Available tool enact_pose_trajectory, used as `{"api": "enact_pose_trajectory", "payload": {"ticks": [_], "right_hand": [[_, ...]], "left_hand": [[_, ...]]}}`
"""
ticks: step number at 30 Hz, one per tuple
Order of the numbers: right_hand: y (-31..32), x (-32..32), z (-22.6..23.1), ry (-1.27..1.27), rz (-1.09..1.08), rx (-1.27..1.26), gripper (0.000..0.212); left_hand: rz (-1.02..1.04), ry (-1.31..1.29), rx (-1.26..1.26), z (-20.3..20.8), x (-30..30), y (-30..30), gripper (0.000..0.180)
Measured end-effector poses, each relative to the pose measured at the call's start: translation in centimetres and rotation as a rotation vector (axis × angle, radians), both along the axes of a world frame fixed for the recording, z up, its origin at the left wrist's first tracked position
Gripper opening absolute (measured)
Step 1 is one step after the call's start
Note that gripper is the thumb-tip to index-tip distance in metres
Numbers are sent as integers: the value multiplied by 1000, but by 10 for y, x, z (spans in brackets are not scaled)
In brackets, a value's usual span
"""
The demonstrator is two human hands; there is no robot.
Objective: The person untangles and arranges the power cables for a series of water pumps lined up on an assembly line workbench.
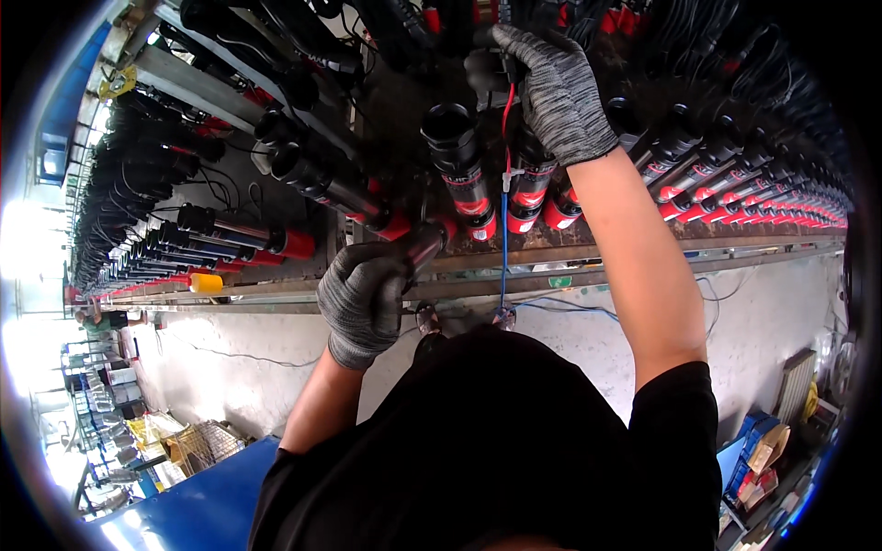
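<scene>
A dark tube (424, 246) with a red end is held tilted at the front edge of the bench (588, 253), its near end enclosed by the gloved left hand (363, 298), whose fingers are curled tightly. Farther out, a black part (485, 72) is met by the gloved right hand (562, 96), fingers bent; whether it is gripped cannot be told. Below that hand, a red wire (506, 115) is seen running down to a grey clip (512, 174), from which a blue wire (503, 243) is led past the bench edge. Black-and-red cylinders (455, 161) are ranged along the bench on both sides. At the left, a yellow cup (207, 283) is seen near the edge. Black cables (772, 55) are massed behind.
</scene>
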State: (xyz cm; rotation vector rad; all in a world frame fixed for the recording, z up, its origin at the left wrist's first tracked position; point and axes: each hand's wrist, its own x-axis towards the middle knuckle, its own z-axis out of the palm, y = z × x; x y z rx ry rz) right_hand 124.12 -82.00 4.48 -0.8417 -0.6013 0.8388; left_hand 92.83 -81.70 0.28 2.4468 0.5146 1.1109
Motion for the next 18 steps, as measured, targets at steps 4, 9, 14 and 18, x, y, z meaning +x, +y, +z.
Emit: {"api": "enact_pose_trajectory", "payload": {"ticks": [4,9,14,18], "right_hand": [[4,1,-5,-26,-8,8,24],[1,0,-3,-103,-65,21,19],[4,-1,2,-19,-26,-45,17],[5,0,1,-74,-70,-81,15]], "left_hand": [[14,11,-17,1,-1,5,5],[-55,47,7,3,-1,8,7],[-90,8,6,0,-6,12,8],[-57,4,-12,3,-15,21,9]]}}
